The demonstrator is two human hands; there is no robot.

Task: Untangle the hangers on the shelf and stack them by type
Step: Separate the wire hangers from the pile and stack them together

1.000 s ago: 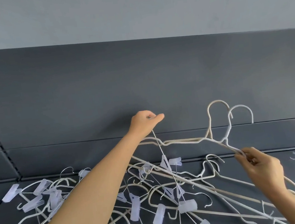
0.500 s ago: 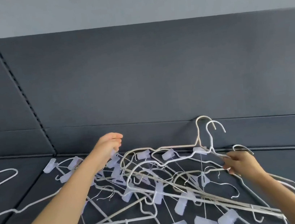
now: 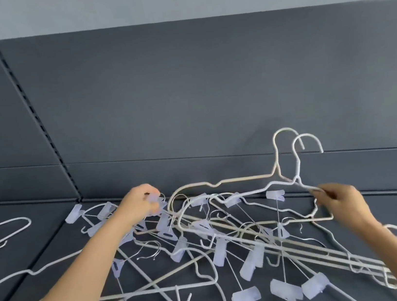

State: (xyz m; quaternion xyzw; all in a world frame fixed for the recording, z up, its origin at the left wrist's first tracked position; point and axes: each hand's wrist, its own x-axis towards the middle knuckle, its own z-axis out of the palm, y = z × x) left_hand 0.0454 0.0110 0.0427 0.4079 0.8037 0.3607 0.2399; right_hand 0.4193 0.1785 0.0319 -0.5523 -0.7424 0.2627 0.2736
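**Two wire hangers lifted at the right of the tangle, clip hanger pinched at its left**

The tangle of hangers (image 3: pixel 229 235) lies on the dark shelf (image 3: pixel 51 237), spread from the back panel (image 3: pixel 210 97) toward the camera. The right hand (image 3: pixel 339 200) is at the tangle's right edge, its fingers (image 3: pixel 321 190) closed around the shoulder wire of a pair of white wire hangers (image 3: pixel 260 182). That pair is raised off the heap and stands almost upright: the hooks (image 3: pixel 298 141) point up against the back panel, and the long axis runs left to right, parallel to the panel, with the far shoulders reaching leftward over the tangle toward the left hand (image 3: pixel 140 207).

The left hand sits at the tangle's back-left edge, fingers curled shut on a translucent clip (image 3: pixel 154 200) of a clip hanger; how firmly is blurred.

The right hand already has the pair, so in my judgement the coming move is a pull up and rightward, along the long axis, while the left hand pins the clip hangers down. The low left end looks threaded under other wires and may snag.
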